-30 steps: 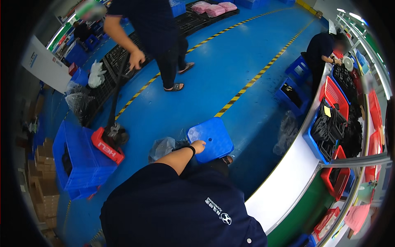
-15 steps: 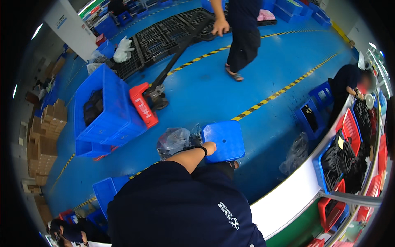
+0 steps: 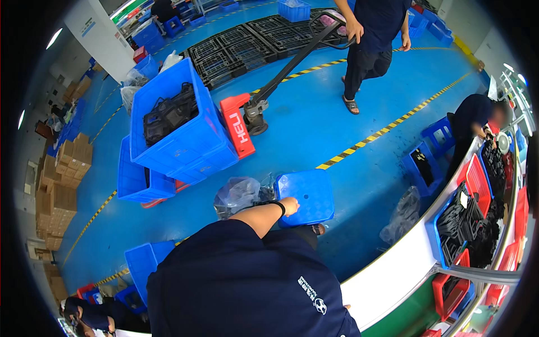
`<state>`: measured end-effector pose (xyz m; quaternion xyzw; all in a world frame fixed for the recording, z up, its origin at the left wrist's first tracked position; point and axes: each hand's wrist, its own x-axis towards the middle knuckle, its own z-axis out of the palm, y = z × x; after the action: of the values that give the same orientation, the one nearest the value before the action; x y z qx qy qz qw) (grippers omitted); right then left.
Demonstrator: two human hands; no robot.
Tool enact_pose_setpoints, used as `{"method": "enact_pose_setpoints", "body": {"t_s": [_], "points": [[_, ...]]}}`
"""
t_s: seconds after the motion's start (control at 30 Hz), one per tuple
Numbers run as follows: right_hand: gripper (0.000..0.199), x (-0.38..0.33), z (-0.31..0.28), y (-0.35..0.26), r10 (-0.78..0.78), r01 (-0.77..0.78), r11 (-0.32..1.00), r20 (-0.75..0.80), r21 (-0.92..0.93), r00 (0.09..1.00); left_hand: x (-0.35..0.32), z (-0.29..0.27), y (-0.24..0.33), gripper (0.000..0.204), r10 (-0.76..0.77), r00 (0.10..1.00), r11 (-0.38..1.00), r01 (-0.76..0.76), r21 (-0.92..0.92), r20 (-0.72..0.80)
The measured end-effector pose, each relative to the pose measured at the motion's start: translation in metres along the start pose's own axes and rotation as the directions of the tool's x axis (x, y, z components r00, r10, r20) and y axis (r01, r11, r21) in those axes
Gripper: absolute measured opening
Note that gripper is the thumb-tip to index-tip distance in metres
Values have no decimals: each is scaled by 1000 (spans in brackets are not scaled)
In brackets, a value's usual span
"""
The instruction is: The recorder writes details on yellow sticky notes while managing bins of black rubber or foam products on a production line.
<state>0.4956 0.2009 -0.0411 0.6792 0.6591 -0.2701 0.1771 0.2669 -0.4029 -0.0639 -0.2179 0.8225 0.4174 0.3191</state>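
Note:
My left hand (image 3: 290,206), with a dark band at the wrist, is closed over the left edge of a blue plastic stool (image 3: 309,188). Whether its curled fingers grip the stool's rim or some small thing is hidden from above. Of my right hand (image 3: 348,306) only a skin-coloured sliver shows beside my dark shirt, close to the white table (image 3: 382,283); its fingers are out of sight. Clear plastic bags (image 3: 238,196) lie on the floor left of the stool.
A person holds the handle of a red pallet jack (image 3: 238,126) loaded with blue crates (image 3: 179,151), black items in the top one. Black pallets (image 3: 236,48) lie behind. At right, another person sits near bins of black parts (image 3: 457,224). Cartons (image 3: 59,202) stand far left.
The pallet jack and its crates have moved right, along with the person pulling it. My left hand has shifted slightly right and nearer over the stool, which stays put.

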Motion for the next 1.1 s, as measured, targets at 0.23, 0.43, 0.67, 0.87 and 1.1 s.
{"method": "enact_pose_setpoints", "body": {"t_s": [0.23,0.43,0.67,0.87,1.1], "points": [[65,-15,3,-4,47,-50,997,63,55,997,26,9,-30,13,363,931,872,-352,342,32],[67,-17,12,-16,40,-51,993,106,104,994,15,13,-24,22,209,967,978,-208,24,-146],[68,-30,37,-43,-65,47,988,120,149,991,22,12,-37,18,308,933,836,-358,416,185],[70,-33,50,-56,-144,124,977,109,171,983,14,16,-35,31,98,990,993,-104,62,103],[71,-25,46,-48,-204,190,971,83,144,976,14,17,-31,30,136,991,980,-132,150,-17]]}}
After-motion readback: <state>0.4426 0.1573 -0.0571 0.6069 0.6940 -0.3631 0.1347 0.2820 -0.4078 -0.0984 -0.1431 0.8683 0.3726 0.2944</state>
